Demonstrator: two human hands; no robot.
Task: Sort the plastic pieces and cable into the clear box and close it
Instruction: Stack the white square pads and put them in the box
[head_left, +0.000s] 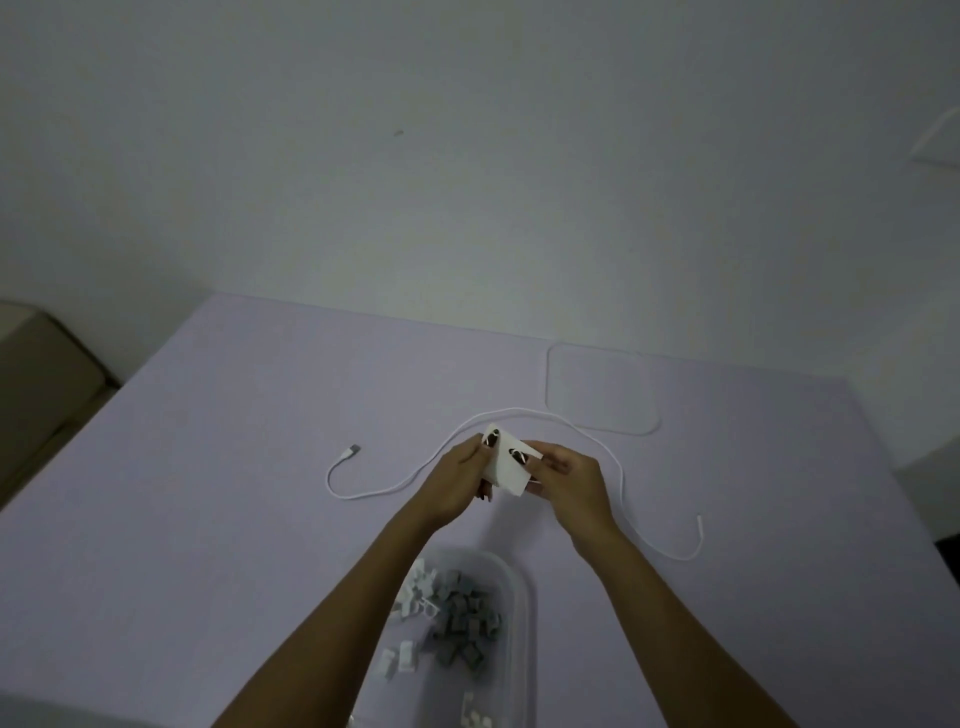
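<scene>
Lavender cloth covers the desk (208, 467) under a plain pale wall, and nearest the viewer sits the clear box (514, 613), open, with grey and white plastic pieces (457, 618) heaped inside it and partly hidden by the forearms. Beyond the box, both hands are raised over the desk around a small white piece (506, 470): the left hand (457, 483) curls its fingers (491, 441) round the left edge, and the right hand (566, 480) pinches the right edge between thumb and fingertips, so neither hand is free. What the white piece is cannot be told; it may be a folded card or a flat plastic part. Behind the hands the white cable (613, 457) lies loose in a wide arc across the desk, one plug at far left, the other end at the right. Farther still, the clear lid (602, 389) rests flat. Likely risks: the springy cable may uncoil out of the box and keep the lid from seating, and a wrist lowering could catch the box rim and spill pieces.
</scene>
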